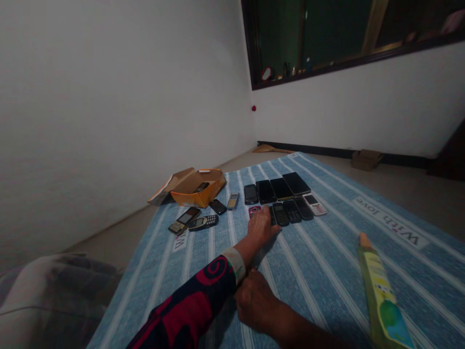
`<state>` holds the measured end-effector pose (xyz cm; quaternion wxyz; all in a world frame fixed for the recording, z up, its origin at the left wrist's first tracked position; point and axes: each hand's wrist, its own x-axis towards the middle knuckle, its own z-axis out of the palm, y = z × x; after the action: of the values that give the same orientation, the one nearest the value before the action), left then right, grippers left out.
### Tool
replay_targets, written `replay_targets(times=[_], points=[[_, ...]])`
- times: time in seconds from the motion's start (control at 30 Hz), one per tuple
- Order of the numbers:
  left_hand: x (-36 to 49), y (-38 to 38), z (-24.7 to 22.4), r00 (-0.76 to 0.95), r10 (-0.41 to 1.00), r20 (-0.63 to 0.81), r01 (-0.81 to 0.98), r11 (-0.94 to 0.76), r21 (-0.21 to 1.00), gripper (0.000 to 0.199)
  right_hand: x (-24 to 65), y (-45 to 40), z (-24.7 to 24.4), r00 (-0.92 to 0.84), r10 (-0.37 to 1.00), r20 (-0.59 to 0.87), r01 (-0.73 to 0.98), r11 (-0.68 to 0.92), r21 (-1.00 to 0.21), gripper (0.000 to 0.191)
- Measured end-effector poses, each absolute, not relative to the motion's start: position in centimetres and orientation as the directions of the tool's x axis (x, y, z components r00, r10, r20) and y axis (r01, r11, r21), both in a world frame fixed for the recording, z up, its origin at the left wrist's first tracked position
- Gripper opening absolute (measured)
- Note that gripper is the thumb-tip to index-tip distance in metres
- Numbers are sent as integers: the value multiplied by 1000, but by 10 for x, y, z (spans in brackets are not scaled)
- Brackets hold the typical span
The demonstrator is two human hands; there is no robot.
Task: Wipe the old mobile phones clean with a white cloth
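My left hand (260,222), in a navy and red patterned sleeve (203,295), reaches into the front row of phones. Its thumb and fingers are closed about a dark mobile phone (272,216), mostly hidden by them. Just left of it lies a pink phone (255,210); on its right is a black keypad phone (280,214). My right hand (257,300) is closed in a fist beside the left cuff; what it holds, if anything, is hidden. Behind the front row lie several larger black phones, among them a dark touchscreen phone (266,191).
An orange cardboard box (199,198) stands open at the left with a phone inside. Loose phones lie before it, including a keypad phone (203,222). A blue striped cloth (327,271) covers the surface. At right is a yellow-green printed tubular thing (381,295) with a tan tip.
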<state>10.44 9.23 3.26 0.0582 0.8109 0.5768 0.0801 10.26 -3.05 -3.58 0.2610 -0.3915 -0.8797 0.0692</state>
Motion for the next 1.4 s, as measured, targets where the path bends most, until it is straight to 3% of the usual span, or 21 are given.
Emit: replay_targets(times=[1.1,1.3,1.4], points=[[88,100,25,360,921,146,900,-384,208,53,104,-31,-40,-514,720,467,619,688,-378,27],[41,84,29,388,896,217,874,-432,222,45,105,-30,-35,-502,657,562,565,742,-362,19],[-6,64,22,348,892,289,856,-428,291,34,104,-30,-36,-475,635,609,572,749,-334,20]])
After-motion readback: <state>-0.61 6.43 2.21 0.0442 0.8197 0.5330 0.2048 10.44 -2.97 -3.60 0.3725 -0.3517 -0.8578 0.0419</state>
